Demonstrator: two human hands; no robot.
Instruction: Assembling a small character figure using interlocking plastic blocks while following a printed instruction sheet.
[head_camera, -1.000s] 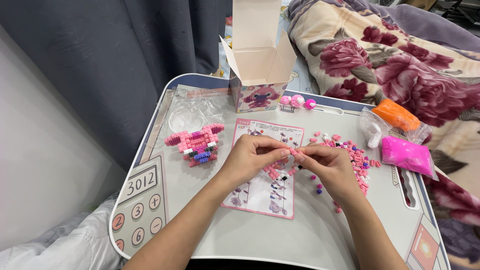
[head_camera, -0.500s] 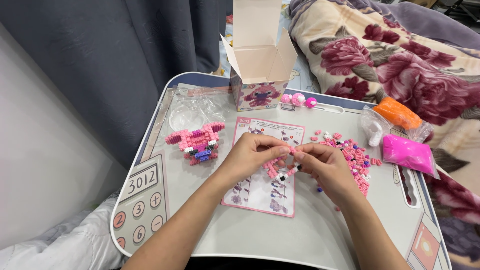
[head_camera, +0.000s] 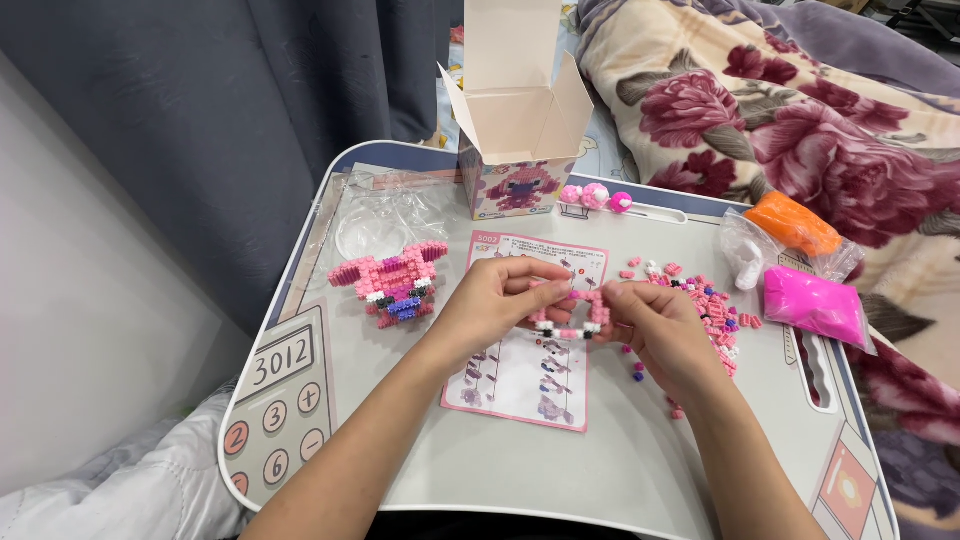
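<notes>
Two hands meet over the instruction sheet (head_camera: 528, 350) on the lap tray (head_camera: 600, 470): a small pink brick piece (head_camera: 570, 318) is pinched between the left hand (head_camera: 495, 305) and the right hand (head_camera: 655, 330), fingertips closed on its ends, apparently so it is steadied from both sides. Loose pink bricks (head_camera: 705, 305) are scattered just beside the right hand. Left of the sheet a finished pink figure (head_camera: 393, 283) is stood. Farther off, a pink bag (head_camera: 815, 305) and an orange bag (head_camera: 795, 225) are seen, each filled. Farthest, an open box (head_camera: 515, 130) is stood; its contents are hidden.
</notes>
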